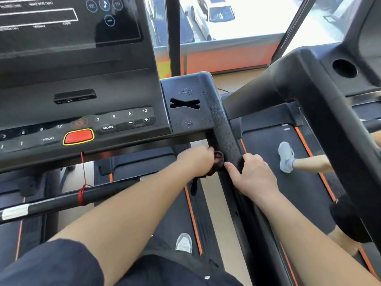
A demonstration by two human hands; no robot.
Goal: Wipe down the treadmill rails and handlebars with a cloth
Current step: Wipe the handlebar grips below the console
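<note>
The treadmill's right handlebar [225,133] is black and speckled with droplets; it slopes down from the console corner toward me. A dark cloth [218,162] is wrapped against the bar's left side, with a strip hanging below. My left hand [195,162] grips that cloth beside the bar. From the other side, my right hand [253,176] curls its fingers around the bar, holding dark cloth there. How the cloth passes behind the bar is hidden.
The console [82,124] with buttons and a red stop key fills the upper left. A black front bar [61,200] with a red cord crosses the lower left. Another person's legs [288,159] move on the neighbouring treadmill [309,85] at right.
</note>
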